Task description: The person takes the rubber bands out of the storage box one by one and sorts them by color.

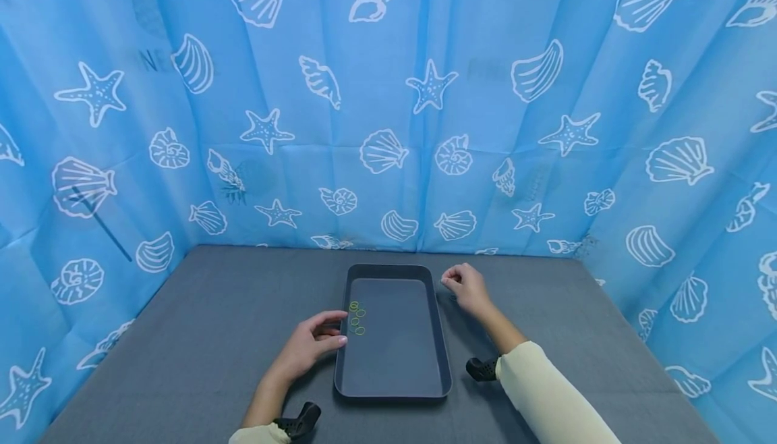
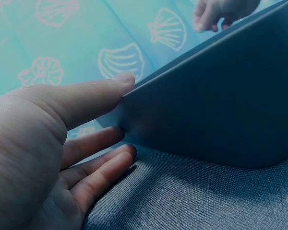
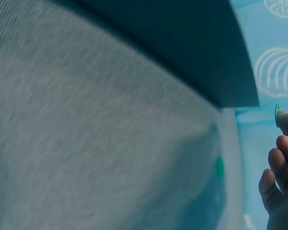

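A dark grey rectangular tray lies on the table. Several small yellow-green rings are gathered along its left side. My left hand touches the tray's left side with extended fingers; in the left wrist view its thumb is at the rim and other fingertips are by the outer wall. Beyond the tray's upper right corner, my right hand is raised over the table. Between its fingertips it pinches a thin green ring, seen edge-on in the right wrist view.
Another small green item lies on the cloth below the right hand, its shape blurred. A grey cloth covers the table. Behind and at both sides hangs a blue shell-print curtain. Both wrists carry black devices.
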Motion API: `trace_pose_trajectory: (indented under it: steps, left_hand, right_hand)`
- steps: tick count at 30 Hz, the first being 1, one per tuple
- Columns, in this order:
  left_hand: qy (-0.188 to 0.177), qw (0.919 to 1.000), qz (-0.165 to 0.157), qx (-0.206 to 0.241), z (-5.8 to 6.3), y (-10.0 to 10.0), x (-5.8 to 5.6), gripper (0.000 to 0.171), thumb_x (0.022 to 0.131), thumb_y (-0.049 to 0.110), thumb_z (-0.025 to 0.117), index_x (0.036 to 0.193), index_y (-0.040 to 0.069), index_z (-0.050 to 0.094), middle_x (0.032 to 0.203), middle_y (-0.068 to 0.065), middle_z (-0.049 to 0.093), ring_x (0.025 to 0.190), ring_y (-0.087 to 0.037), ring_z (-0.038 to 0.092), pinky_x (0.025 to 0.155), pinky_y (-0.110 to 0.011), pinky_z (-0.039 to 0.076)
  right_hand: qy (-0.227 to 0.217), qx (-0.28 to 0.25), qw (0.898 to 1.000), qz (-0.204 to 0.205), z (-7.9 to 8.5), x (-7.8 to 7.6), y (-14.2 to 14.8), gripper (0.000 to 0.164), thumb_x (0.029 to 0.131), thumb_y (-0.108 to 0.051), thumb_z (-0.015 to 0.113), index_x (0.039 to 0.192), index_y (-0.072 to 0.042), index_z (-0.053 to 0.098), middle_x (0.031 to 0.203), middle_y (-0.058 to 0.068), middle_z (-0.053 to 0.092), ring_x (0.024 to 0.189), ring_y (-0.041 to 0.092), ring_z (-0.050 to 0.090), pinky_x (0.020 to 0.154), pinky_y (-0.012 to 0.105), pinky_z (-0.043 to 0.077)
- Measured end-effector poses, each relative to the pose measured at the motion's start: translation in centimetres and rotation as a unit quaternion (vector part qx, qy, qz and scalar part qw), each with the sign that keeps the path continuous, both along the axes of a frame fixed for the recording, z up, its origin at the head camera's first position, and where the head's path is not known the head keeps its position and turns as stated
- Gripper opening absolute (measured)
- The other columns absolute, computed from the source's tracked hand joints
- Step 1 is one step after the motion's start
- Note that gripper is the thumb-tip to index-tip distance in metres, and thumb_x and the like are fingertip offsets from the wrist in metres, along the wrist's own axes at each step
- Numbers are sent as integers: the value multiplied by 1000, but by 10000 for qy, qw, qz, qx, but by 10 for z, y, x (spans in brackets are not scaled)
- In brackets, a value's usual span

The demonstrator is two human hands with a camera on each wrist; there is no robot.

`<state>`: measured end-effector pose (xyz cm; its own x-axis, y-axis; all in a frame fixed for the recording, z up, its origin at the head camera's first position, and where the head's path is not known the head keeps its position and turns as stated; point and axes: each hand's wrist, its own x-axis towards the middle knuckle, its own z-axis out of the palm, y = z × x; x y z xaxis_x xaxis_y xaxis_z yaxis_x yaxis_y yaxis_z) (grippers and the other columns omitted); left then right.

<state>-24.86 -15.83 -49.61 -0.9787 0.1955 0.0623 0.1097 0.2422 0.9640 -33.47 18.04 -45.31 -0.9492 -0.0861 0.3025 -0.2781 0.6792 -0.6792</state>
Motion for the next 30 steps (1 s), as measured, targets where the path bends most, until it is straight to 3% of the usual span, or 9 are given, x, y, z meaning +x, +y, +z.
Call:
trace_pose_trajectory:
  steps: [8,15,25,30]
  left_hand:
    - [-45,10000,43,37,1,-1,0,44,86,17,75,128,11,62,133,-13,55,104,-25,59,85,-39,51]
    - [-93,9999,78,22,0,-1,0,44,87,15,74,129,11,61,132,-12,56,103,-24,59,85,-40,51]
    - [-115,9999,100,58,-1,0,0,44,87,15,74,129,11,61,133,-12,55,103,-24,59,85,-39,51]
    - [-66,9999,61,55,1,1,0,43,87,15,74,128,11,62,132,-12,56,103,-24,59,85,-39,50]
  right_hand:
    - [17,63,9997,-240,-17,0,14,7,92,-2,64,86,0,66,82,8,55,72,21,50,66,35,42]
    - [-309,57,9980,-543,-26,1,25,9,93,-2,63,86,1,65,83,10,57,72,21,51,64,35,42]
    - [-505,423,9949,-765,-33,-1,32,11,93,-5,63,84,0,65,84,10,58,71,22,51,63,37,42]
    - [-303,453,9958,-734,-30,1,34,12,91,-3,64,79,-2,64,80,9,55,67,22,50,61,37,41]
